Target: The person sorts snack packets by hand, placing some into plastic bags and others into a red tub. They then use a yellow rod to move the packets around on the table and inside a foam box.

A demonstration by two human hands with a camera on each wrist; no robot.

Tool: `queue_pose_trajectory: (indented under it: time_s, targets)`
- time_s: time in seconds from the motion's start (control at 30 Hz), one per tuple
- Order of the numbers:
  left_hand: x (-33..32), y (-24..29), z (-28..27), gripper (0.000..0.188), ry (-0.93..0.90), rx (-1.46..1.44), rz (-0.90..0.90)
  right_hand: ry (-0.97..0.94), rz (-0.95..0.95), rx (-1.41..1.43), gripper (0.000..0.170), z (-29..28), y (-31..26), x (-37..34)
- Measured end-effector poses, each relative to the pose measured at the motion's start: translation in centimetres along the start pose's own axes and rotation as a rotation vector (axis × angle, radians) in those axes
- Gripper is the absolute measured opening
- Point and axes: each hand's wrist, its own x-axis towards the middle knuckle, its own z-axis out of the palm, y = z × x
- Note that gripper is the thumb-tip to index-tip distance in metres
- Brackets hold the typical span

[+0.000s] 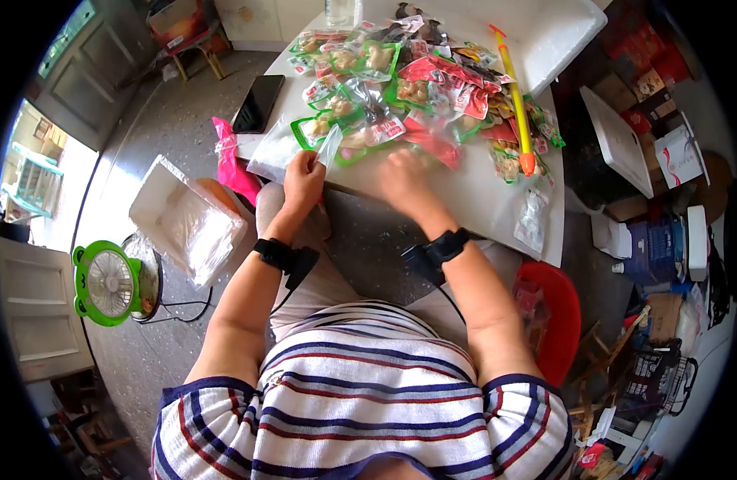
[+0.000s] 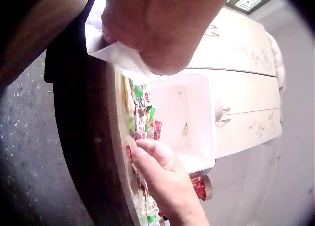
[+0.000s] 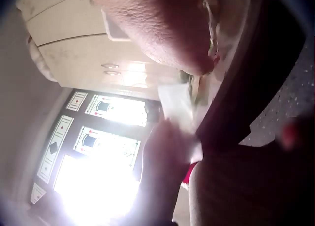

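Observation:
At the table's near edge, my left hand (image 1: 304, 182) pinches a whitish, see-through plastic bag (image 1: 330, 146); the right wrist view shows this bag (image 3: 176, 103) standing up from the left hand (image 3: 165, 147). My right hand (image 1: 407, 180) is motion-blurred in front of the heap, close to a pink-red packet (image 1: 436, 146). In the left wrist view the right hand (image 2: 170, 179) has its thumb and fingers bent near a small red spot (image 2: 129, 151); whether it holds anything is unclear. Green, red and clear food packets (image 1: 376, 60) lie piled beyond both hands.
A yellow-orange tube (image 1: 514, 104) lies right of the packets, and a black phone (image 1: 258, 104) at the table's left edge. A white foam box (image 1: 556, 48) stands at the back right. A lined box (image 1: 172, 212) and green fan (image 1: 108, 283) are on the left.

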Motion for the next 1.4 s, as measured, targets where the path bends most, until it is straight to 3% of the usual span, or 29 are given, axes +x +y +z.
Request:
queue_pose_trajectory:
  time_s: [0.03, 0.13, 0.23, 0.33, 0.43, 0.47, 0.87, 0.97, 1.07, 1.27, 1.4]
  targets:
    - [-0.1, 0.0, -0.1, 0.018, -0.001, -0.006, -0.002, -0.04, 0.038, -0.038, 0.013, 0.1, 1.2, 0.2]
    - [-0.2, -0.1, -0.1, 0.018, 0.01, -0.021, 0.0, 0.221, 0.031, -0.155, 0.015, 0.0, 4.5, 0.3]
    - [-0.1, -0.2, 0.1, 0.018, 0.011, -0.057, 0.004, -0.085, 0.053, -0.007, 0.015, -0.1, 2.8, 2.2]
    - [-0.2, 0.0, 0.1, 0.018, 0.0, -0.064, 0.002, 0.137, -0.167, 0.136, 0.011, 2.7, -0.5, 2.5]
    - [-0.1, 0.3, -0.2, 0.018, -0.013, -0.059, -0.007, 0.188, -0.179, 0.113, 0.02, 2.9, -2.8, 3.2]
    - [-0.1, 0.4, -0.2, 0.018, -0.017, -0.06, -0.01, 0.134, -0.118, 0.1, 0.028, 3.9, -2.7, 3.3]
    - [-0.4, 1.1, -0.3, 0.018, -0.01, 0.188, 0.148, 0.126, -0.086, 0.11, 0.025, 4.7, -1.5, 2.1]
    - [0.4, 2.3, -0.4, 0.017, -0.059, 0.284, 0.216, 0.048, 0.002, 0.025, 0.025, 2.2, 0.0, 1.8]
    - [1.4, 2.1, 0.2, 0.016, -0.075, 0.336, 0.271, -0.147, 0.136, 0.027, 0.022, 0.5, 1.5, 2.6]
    - [2.7, 1.4, 1.4, 0.013, -0.126, 0.389, 0.423, 0.13, 0.301, 0.175, 0.023, 0.7, 3.8, 4.5]
    - [0.7, 1.8, 1.1, 0.013, -0.165, 0.414, 0.345, -0.032, 0.573, 0.299, 0.034, 1.8, 5.1, 6.2]
